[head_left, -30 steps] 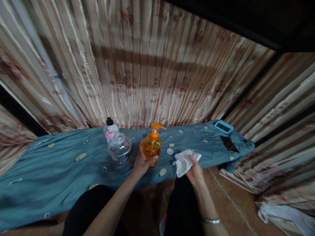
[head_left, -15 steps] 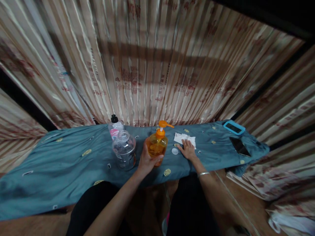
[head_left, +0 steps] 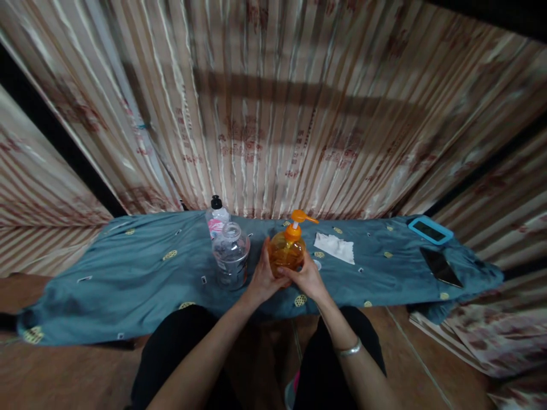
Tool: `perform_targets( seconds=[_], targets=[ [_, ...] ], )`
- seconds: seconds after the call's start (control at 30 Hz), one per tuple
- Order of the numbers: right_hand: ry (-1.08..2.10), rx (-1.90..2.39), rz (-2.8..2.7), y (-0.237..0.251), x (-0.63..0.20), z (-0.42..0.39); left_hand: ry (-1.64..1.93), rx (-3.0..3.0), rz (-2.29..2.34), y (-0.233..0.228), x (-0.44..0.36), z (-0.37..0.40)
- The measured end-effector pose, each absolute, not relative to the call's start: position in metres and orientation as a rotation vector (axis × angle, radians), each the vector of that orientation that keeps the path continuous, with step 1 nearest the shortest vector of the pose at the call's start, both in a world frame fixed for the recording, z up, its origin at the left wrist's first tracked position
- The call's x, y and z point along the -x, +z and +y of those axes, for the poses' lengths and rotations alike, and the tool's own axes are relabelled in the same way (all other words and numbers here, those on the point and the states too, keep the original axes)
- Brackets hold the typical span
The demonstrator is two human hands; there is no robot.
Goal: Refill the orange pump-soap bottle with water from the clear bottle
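Note:
Both of my hands are wrapped round an orange pump bottle [head_left: 287,251], which stands upright on the cloth with its spout pointing right. My left hand [head_left: 264,279] grips its left side, and my right hand [head_left: 308,277] its right side, the thumbs close together at the front. Just left of it is a clear plastic jar [head_left: 231,259] without a lid. Behind the jar stands a clear bottle with a black cap [head_left: 217,214]. To the right lies a white tissue [head_left: 334,247]. A small white disc [head_left: 317,265] is partly hidden behind my right hand.
A blue-green patterned cloth [head_left: 145,285] covers the long surface. At its right end lie a blue-framed device [head_left: 431,230] and a dark phone [head_left: 441,266]. A pleated curtain [head_left: 256,114] hangs close behind. My knees are at the front edge.
My right hand has left the tissue, moved left and taken hold of the orange pump bottle. My left hand keeps its grip. The whole view has shifted slightly.

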State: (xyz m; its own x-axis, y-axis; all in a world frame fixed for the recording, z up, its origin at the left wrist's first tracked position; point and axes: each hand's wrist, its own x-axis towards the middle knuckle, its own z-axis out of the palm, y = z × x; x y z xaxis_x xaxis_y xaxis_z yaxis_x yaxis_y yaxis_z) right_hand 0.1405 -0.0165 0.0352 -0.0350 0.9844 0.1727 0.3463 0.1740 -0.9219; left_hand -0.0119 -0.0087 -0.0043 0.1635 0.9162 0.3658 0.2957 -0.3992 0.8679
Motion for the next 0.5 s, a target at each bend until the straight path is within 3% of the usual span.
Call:
perform_targets(
  seconds=[0.5],
  targets=[
    [1.308, 0.94, -1.528, 0.037, -0.163, 0.042, 1.245, -1.96, 1.188, -0.027, 0.014, -0.023]
  ],
)
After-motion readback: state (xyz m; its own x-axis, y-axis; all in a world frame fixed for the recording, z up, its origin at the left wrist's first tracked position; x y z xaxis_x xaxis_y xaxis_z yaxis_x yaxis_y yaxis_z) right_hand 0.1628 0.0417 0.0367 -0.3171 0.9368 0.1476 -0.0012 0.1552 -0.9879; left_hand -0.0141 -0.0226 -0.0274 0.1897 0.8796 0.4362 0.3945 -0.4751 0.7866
